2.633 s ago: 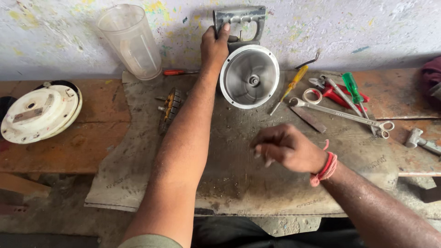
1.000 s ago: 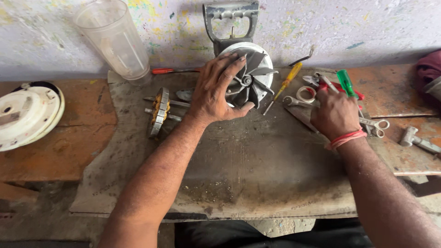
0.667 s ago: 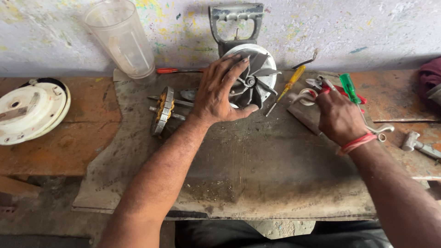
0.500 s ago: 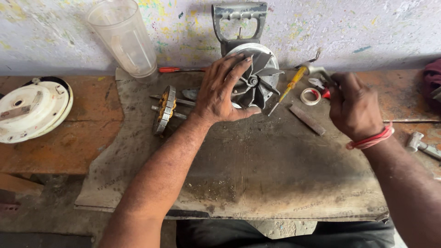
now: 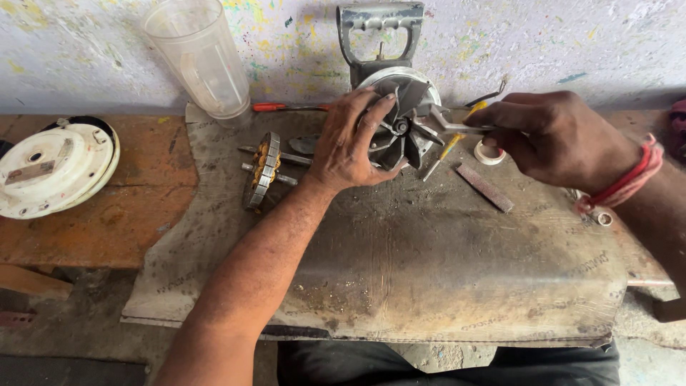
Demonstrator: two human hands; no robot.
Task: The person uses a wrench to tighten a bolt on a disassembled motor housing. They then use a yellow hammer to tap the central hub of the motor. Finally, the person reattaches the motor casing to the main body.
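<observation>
wooden bench [image 5: 107,236], worn mat [image 5: 443,264], plastic jar [image 5: 200,57]

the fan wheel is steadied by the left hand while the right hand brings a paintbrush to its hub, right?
Not a paintbrush: the head view shows the right hand holding a slim metal tool toward the hub. The left hand does steady the fan wheel.

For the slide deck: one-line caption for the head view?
Left hand steadies a metal fan wheel on a worn bench mat while the right hand brings a metal tool to its hub.
</observation>
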